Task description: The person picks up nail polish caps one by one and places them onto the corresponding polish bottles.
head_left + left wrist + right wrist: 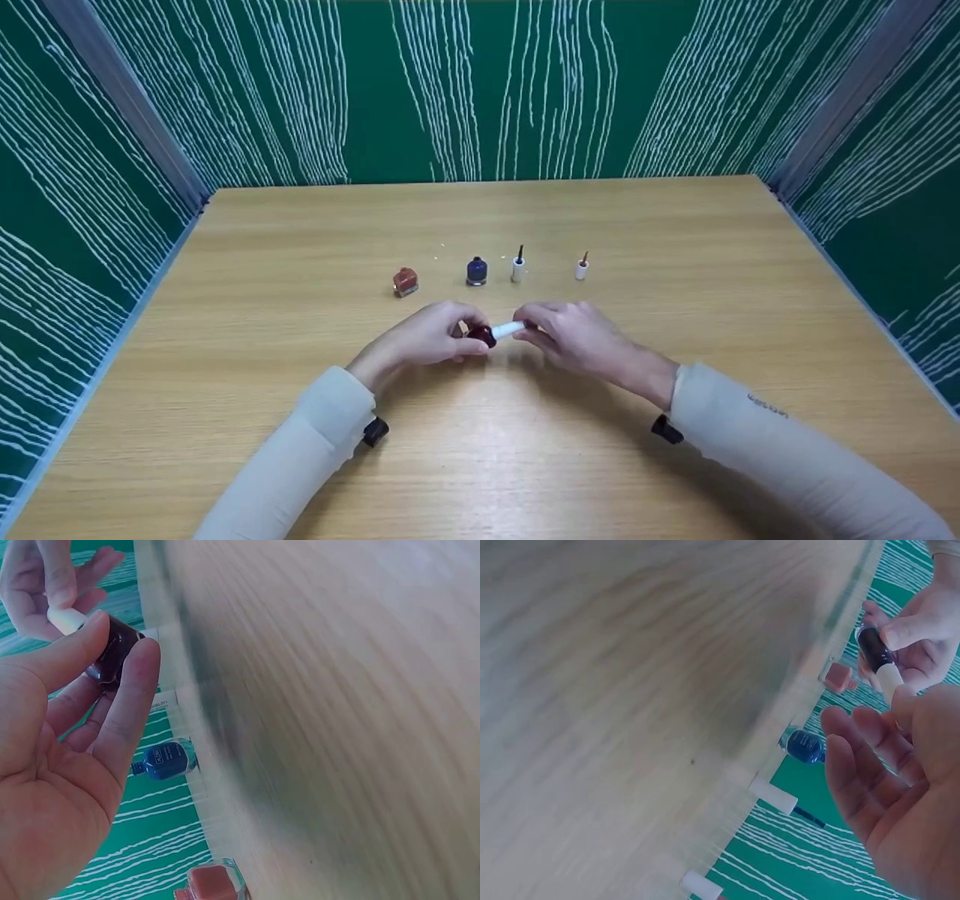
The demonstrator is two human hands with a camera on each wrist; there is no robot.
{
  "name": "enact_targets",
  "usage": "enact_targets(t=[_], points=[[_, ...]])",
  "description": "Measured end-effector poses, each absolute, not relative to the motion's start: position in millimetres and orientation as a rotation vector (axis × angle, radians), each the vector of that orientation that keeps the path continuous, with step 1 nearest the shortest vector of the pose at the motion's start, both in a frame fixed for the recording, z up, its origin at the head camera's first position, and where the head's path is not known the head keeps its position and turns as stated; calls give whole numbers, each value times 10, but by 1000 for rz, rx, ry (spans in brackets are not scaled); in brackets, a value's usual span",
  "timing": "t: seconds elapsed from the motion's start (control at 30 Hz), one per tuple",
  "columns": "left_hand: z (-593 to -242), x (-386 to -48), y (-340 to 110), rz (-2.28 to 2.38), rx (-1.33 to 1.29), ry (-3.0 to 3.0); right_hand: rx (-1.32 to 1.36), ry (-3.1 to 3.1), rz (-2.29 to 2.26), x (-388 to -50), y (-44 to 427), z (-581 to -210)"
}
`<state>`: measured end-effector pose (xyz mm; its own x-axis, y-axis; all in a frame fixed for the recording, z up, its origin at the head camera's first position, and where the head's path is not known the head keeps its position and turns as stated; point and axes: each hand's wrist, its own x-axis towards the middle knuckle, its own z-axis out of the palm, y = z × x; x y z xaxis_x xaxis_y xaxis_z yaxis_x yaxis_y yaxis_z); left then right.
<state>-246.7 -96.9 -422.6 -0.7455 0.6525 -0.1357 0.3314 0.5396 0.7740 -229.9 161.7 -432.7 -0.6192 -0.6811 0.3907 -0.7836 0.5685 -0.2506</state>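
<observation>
Between thumb and fingers my left hand (435, 334) holds a dark red nail polish bottle (115, 652), tipped on its side above the table. My right hand (574, 334) pinches the end of its white cap (508, 328), which sits against the bottle's neck. Beyond the hands, an open orange-red nail polish bottle (405, 281) and an open dark blue one (476, 271) stand on the table. To their right, two white caps stand with brushes upward: one with a dark brush (518, 268), the other with a reddish brush (582, 267).
The wooden table (480, 465) reaches back to green walls (375, 90) with white wavy lines. Grey posts (127, 90) rise at the back corners. A few tiny pale specks lie near the blue bottle.
</observation>
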Motion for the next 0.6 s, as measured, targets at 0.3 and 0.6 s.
enact_targets(t=[0.3,0.6], points=[[-4184,-2390,-913,1018,807,2407,1166,-2643,653,-2228,1626,-4297],[-4164,-2392,-843,974,915,2506,1061,-2842,966,-2218,1647,-4227]])
